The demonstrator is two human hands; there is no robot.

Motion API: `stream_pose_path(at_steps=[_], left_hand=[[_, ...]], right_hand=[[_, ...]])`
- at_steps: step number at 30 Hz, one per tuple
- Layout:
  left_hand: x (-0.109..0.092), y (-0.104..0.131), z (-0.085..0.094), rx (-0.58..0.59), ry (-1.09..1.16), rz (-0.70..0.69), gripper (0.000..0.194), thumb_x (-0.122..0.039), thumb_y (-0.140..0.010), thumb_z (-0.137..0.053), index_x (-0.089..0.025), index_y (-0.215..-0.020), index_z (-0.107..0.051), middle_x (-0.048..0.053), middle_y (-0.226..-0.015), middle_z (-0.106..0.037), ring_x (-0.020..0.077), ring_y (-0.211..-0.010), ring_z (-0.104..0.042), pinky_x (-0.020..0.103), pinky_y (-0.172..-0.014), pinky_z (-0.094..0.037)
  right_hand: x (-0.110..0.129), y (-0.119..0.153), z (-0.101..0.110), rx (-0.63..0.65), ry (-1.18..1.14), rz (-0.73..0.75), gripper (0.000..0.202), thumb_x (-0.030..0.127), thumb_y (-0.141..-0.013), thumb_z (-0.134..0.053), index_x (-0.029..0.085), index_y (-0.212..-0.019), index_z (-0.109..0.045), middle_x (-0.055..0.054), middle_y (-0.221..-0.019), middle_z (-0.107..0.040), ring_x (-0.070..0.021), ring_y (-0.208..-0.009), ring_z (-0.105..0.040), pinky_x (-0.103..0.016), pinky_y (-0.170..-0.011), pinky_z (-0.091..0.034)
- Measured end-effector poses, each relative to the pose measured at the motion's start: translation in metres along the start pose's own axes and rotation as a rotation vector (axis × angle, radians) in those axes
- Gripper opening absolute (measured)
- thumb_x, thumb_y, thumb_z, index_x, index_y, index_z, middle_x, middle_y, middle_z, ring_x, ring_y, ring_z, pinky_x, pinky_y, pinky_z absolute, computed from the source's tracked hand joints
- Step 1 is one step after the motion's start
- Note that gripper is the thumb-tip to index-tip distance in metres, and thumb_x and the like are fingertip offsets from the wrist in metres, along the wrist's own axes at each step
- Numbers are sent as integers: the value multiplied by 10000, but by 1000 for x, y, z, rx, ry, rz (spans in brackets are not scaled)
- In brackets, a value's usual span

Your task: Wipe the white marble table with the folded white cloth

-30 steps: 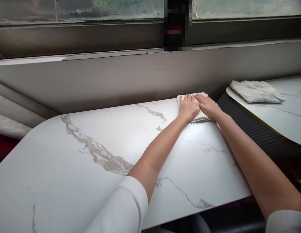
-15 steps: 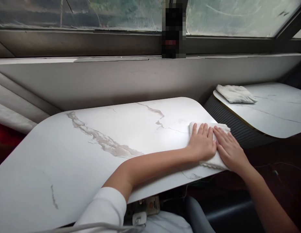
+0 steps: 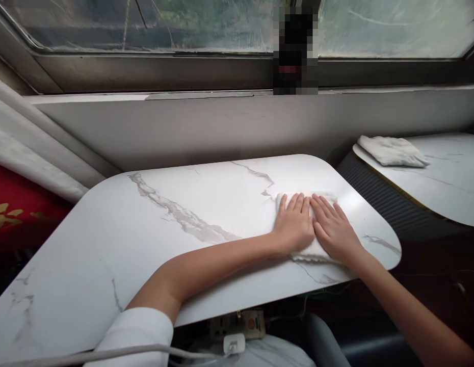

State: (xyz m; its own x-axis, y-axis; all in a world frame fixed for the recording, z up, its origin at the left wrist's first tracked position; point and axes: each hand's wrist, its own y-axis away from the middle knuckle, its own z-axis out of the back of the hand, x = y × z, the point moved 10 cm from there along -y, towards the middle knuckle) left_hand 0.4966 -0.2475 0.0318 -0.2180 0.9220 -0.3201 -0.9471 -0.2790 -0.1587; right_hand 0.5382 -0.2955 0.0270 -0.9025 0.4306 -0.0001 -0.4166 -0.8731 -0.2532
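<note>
A folded white cloth (image 3: 315,252) lies on a white marble-patterned tabletop (image 3: 221,204), right of its middle. My left hand (image 3: 294,224) presses flat on the left part of the cloth, fingers stretched toward the window. Beside it my right hand (image 3: 336,227) rests flat on the right part, its fingers angled up and left. The two hands touch or nearly touch. Neither is gripping the cloth; they cover much of it, and only its edges show.
A second white cloth (image 3: 392,151) lies on another marble-patterned table (image 3: 454,173) at the right. Below the near table edge are a power strip (image 3: 254,323), a white plug (image 3: 234,344) and a grey cable (image 3: 141,349). A window (image 3: 206,25) runs along the back.
Both hands and the cloth have slid left over the tabletop, away from its right end, which now shows. The view has also turned slightly left.
</note>
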Motion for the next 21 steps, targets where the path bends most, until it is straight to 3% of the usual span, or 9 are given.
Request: stream_pose_path(at_steps=[6,11,17,21], left_hand=[[68,-56,12,-74,-48,153,505,-249,-947,-190,-89,-1406,-328,66,-1485,-312,166,-1377,-219,395,-1149,-72],[113,-99,21,-119,-97,177,491,-241,-952,-197,-94,-1392,-356,71,-1471,-341,164,-1361,-256,389,-1141,-92],[156,-125,30,-135,-128,236,481,-245,-956,-198,-115,-1390,-360,65,-1469,-347,163,-1358,-262,383,-1136,-106],[166,-127,35,-169,-142,278,477,-240,-956,-199,-112,-1383,-369,74,-1460,-361,171,-1352,-276,396,-1135,-111]], right_hand=[[0,-92,-27,75,-33,14,549,282,-914,-181,111,-1416,-324,-100,-1484,-322,-220,-1371,-260,-464,-1098,-252],[0,-156,-42,67,-31,14,544,268,-912,-176,104,-1402,-345,-109,-1479,-328,-223,-1368,-266,-462,-1098,-239],[10,-204,-52,69,-67,34,547,246,-903,-190,75,-1399,-345,-119,-1479,-325,-228,-1365,-274,-465,-1103,-215],[16,-215,-52,50,-68,82,533,237,-905,-205,90,-1394,-356,-106,-1473,-342,-217,-1365,-273,-458,-1107,-212]])
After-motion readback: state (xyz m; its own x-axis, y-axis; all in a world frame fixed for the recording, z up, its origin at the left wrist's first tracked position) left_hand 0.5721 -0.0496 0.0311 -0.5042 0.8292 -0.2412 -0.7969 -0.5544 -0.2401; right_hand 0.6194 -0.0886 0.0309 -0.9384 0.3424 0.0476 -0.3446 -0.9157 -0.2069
